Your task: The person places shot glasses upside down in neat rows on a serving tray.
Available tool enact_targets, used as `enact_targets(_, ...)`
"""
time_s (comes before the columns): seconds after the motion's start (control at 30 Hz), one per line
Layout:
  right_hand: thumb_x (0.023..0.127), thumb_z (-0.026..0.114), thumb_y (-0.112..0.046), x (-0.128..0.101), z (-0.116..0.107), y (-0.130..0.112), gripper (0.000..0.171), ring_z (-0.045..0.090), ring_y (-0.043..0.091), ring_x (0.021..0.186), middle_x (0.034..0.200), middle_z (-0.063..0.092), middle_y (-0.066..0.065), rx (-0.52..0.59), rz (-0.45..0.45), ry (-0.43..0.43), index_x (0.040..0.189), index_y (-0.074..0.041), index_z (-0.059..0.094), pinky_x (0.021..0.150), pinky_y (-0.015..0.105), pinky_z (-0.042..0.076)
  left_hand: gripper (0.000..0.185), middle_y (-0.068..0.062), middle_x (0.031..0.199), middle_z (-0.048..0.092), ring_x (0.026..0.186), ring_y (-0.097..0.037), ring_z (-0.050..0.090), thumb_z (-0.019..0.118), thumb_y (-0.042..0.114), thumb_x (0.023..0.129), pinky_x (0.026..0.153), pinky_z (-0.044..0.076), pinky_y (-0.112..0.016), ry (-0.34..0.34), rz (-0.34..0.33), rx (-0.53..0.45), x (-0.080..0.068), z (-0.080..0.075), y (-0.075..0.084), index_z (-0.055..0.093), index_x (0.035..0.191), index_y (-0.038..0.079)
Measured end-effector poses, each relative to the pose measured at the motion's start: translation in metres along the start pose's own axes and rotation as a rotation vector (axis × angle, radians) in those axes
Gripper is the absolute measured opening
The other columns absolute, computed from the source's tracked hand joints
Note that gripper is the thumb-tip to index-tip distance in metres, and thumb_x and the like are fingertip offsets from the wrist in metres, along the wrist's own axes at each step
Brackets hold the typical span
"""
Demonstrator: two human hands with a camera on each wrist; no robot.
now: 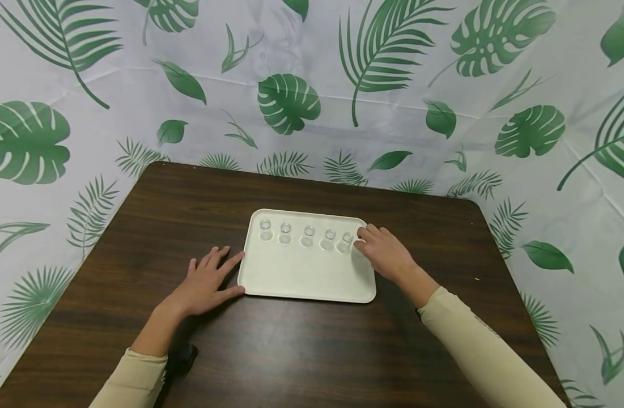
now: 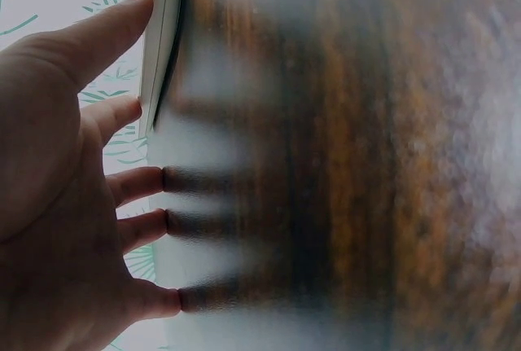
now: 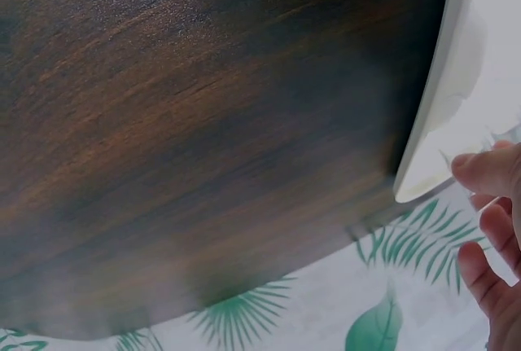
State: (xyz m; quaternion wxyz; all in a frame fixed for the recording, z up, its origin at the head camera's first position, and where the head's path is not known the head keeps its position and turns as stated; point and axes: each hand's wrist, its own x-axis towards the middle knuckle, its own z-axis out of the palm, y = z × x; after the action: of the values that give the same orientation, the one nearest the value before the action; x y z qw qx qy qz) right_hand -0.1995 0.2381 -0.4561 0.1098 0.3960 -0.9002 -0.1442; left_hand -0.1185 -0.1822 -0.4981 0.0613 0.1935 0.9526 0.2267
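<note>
Small clear round containers, several of them, stand in a row along the far side of a white rectangular tray. My left hand is spread flat-fingered at the tray's left side. Its thumb and index fingertip touch the tray rim, while the other fingertips rest on the table. Over the tray's far right corner is my right hand, fingers loosely bent. Its thumb and index finger are close beside the rightmost container; whether they touch it is hard to see.
The tray lies on a dark brown wooden table. A white cloth with green leaves hangs behind and beside the table. Near my left wrist is a dark object, partly hidden. A tiny yellow speck lies at the right.
</note>
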Motion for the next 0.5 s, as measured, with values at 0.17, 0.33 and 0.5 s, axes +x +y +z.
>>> enact_targets(0.17,0.081,0.073,0.008,-0.0014,-0.0003,0.0005,0.026,0.051,0.028,0.099,0.11,0.057,0.01,0.004,-0.004,-0.002,0.101,-0.008,0.072,0.076,0.04,0.046,0.078,-0.025,0.154,0.027,0.142,-0.05,0.017,0.064,0.051,0.092,0.1,0.012,-0.078,0.003,0.002,0.001,0.0,0.0001,0.0003,0.033,0.154,0.016)
enact_targets(0.33,0.08,0.074,0.009,-0.0023,0.0001,0.0008,0.03,0.051,0.029,0.101,0.112,0.057,0.01,0.019,0.003,-0.003,0.103,-0.009,0.07,0.077,0.041,0.047,0.078,-0.025,0.154,0.027,0.142,-0.05,0.017,0.063,0.052,0.092,0.1,0.012,-0.078,0.002,-0.001,0.0,-0.0001,0.0004,0.0004,0.033,0.154,0.016)
enact_targets(0.5,0.08,0.074,0.008,-0.0025,0.0001,0.0007,0.032,0.052,0.029,0.102,0.114,0.058,0.011,0.04,0.014,0.003,0.106,-0.01,0.07,0.078,0.042,0.046,0.078,-0.025,0.154,0.027,0.142,-0.05,0.017,0.064,0.051,0.092,0.1,0.011,-0.078,0.003,-0.003,-0.003,-0.0003,0.0006,0.0005,0.033,0.154,0.016)
